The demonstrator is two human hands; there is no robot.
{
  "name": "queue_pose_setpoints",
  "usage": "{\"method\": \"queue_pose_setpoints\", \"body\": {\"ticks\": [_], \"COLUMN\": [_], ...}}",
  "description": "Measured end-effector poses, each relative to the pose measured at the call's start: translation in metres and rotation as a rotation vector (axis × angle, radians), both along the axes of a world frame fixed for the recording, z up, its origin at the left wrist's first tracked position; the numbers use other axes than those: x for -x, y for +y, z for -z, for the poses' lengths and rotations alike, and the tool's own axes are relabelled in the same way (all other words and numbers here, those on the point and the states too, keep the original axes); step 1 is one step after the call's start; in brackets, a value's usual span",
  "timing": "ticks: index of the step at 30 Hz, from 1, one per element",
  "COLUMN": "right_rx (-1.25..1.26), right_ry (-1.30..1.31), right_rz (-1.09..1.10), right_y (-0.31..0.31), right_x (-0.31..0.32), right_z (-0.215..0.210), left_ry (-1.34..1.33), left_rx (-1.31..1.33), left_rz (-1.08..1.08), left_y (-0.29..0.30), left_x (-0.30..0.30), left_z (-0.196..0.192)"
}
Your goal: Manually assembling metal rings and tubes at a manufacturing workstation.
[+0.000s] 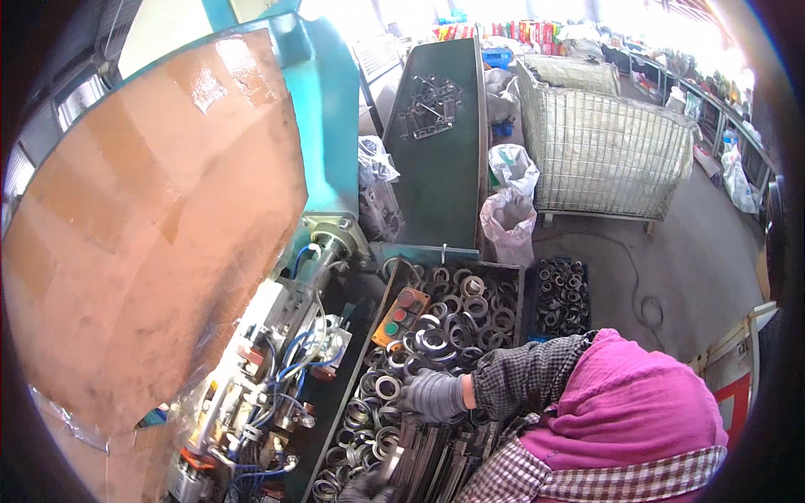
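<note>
At far left, a cardboard sheet (151,226) is screening the machine. Metal rings (387,387) are lying heaped in the black tray (513,270), centre. They are judged heavy, rigid, oil-slick; best pinched across the rim. The gloved left hand (432,394) is resting on them, grip indiscernible. The right hand (369,486) is clasping flat strips (436,457).

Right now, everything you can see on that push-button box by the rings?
The push-button box is a small, oblong, yellow-orange housing, plastic by the look. Three round buttons sit in a row on its face: two reddish toward the far end, one green at the near end. It lies tilted at the left edge of the dark tray, resting on the heap of metal rings. No cable is clearly traceable. The gloved left hand is nearer the viewer, not touching it.
</note>
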State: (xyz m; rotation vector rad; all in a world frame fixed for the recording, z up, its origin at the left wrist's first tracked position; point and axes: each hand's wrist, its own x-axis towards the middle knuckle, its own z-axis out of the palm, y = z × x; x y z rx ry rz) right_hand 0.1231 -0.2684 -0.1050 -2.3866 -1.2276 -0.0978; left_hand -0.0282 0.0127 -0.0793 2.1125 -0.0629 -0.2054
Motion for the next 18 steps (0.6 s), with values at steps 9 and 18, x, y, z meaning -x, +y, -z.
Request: {"method": "queue_pose_setpoints", "body": {"ticks": [9, 18], "right_rx": [-1.060, -0.296], "right_ry": [1.489, 1.269], "right_rz": [-0.208, -0.467], "right_y": [0.024, -0.017], "right_x": [0.039, 0.008], "right_z": [-0.087, -0.106], "left_ry": [-0.028, 0.119], "left_rx": [-0.507, -0.457], "left_rz": [0.113, 0.076], "left_y": [-0.031, -0.008], "left_x": [0.001, 0.006], "left_z": [-0.036, -0.044]}}
